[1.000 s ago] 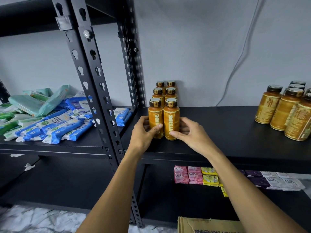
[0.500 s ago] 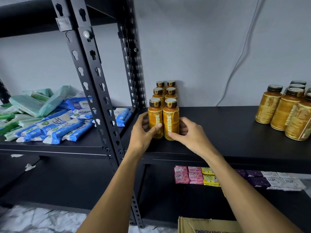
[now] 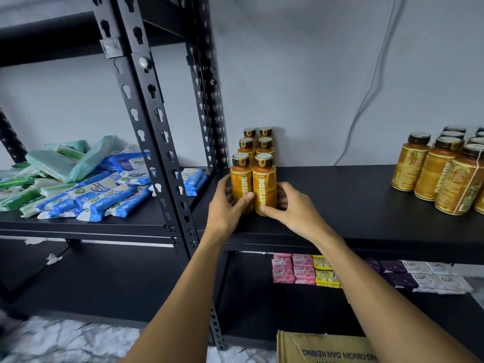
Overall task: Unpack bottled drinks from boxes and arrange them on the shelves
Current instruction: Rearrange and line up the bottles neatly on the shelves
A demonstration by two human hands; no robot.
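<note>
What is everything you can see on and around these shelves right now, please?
small bottles: six, orange, left end of the black shelf
large bottles: several, gold, shelf's right end, partly cropped
wipe packs: many, blue and green, neighbouring left shelf
soap bars: many, pink, yellow, purple, white, lower shelf
cardboard box: one, brown, bottom edge
cable: one, white, wall
hands: two, bare; left hand grips the front left bottle, right hand the front right bottle
</note>
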